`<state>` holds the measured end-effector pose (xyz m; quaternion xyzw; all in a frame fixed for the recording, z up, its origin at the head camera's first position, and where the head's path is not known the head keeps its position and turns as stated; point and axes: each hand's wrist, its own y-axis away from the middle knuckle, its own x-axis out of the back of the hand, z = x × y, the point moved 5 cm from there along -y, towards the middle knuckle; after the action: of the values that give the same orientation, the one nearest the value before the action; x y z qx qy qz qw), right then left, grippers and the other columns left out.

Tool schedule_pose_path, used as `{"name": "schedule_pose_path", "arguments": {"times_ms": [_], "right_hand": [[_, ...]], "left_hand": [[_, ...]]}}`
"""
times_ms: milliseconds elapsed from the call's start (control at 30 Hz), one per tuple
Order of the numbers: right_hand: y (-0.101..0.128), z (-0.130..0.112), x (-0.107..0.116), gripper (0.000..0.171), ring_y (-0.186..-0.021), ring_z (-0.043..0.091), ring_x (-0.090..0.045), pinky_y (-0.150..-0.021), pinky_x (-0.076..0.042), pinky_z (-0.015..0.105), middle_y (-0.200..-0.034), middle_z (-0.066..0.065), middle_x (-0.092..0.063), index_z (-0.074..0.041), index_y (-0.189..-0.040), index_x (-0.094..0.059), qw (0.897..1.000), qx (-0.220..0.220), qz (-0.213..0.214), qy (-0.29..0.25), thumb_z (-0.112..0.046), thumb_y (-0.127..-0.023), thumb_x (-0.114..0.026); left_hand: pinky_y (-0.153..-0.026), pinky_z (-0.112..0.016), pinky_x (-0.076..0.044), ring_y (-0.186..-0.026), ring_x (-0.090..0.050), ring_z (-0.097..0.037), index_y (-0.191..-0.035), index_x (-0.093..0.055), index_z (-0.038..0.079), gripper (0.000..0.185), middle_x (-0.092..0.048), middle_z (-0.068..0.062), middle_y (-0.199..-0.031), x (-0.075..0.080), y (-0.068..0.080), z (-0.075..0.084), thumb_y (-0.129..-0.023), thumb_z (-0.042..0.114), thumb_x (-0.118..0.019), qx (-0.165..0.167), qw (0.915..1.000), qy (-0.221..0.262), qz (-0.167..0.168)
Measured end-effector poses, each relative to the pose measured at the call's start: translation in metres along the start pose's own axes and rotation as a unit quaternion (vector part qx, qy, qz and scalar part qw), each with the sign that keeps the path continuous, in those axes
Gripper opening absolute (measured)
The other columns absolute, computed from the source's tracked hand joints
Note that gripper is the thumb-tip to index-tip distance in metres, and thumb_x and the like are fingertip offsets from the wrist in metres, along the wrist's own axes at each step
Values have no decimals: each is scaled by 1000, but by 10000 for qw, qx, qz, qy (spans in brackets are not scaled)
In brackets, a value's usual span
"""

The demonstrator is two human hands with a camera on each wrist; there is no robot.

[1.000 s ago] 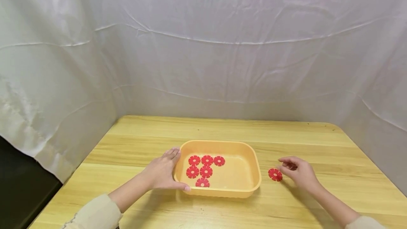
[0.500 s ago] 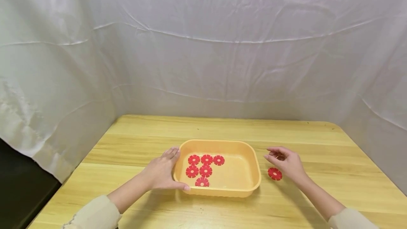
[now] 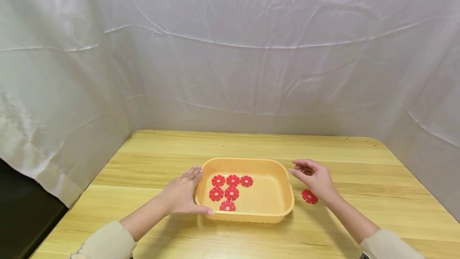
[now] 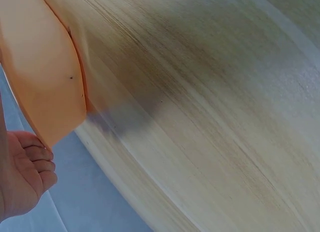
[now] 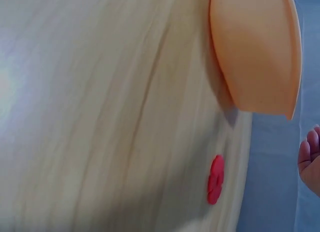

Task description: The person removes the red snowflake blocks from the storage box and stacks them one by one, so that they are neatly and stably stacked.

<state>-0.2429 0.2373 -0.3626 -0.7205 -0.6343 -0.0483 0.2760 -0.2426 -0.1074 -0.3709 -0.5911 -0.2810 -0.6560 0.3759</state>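
In the head view, my left hand (image 3: pixel 181 193) holds the left end of an orange plastic tray (image 3: pixel 267 218). Its thumb lies on the front rim and the other fingers lie along the left side. Several red notched flower-shaped discs (image 3: pixel 231 193) lie flat in the tray's left half. My right hand (image 3: pixel 316 179) hovers by the tray's right rim, its fingers loosely bent, with nothing visible between them. Below it, one more red disc (image 3: pixel 309 196) lies on the table. The right wrist view has this red disc (image 5: pixel 216 179) too, and the tray's outer wall (image 5: pixel 255 52).
A light wooden table (image 3: pixel 172 147) carries the tray. Pale cloth curtains (image 3: pixel 251 71) hang behind it and at both sides. Something black (image 3: pixel 25 211) shows at the lower left, beyond the table's edge.
My right hand has moved up and left, from beside the loose red disc to the tray's right rim. The disc stays on the table. My left hand and the tray hold still.
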Motion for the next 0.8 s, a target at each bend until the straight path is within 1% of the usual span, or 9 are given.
{"name": "schedule_pose_path", "arguments": {"times_ms": [133,367,600,800], "right_hand": [[-3,-5,-6,28,-71,-3,-56,-63,-50,13,-79,-11,-62,6,-103,-66,10000,-62,-44,-26,-8,-80,-71],[-10,-12,-17,28,-72,-1,-57,-64,-50,14,-79,-8,-63,5,-104,-66,9994,-162,-149,-273,-8,-79,-71],[-11,-20,-32,33,-71,1,-56,-64,-49,14,-84,4,-64,9,-106,-63,9976,-321,-280,-555,-8,-79,-72],[-14,-21,-45,34,-73,2,-56,-66,-49,14,-87,9,-64,10,-108,-62,9952,-576,-430,-657,-6,-80,-70]], "left_hand": [[-104,-49,-39,-134,-34,-40,-136,-39,-9,116,-36,-27,-143,0,0,1,-62,78,-59,-24,10000,-16,4],[-103,-49,-41,-134,-34,-40,-135,-39,-9,116,-36,-27,-143,-2,0,0,-61,78,-59,-19,10000,-8,6],[-104,-49,-39,-134,-34,-40,-136,-39,-9,116,-36,-27,-143,-1,0,0,-62,78,-59,-8,10000,-15,-27],[-105,-48,-38,-134,-34,-40,-136,-39,-9,116,-35,-27,-143,-1,-1,-1,-62,78,-59,-21,10000,-17,-65]]}}
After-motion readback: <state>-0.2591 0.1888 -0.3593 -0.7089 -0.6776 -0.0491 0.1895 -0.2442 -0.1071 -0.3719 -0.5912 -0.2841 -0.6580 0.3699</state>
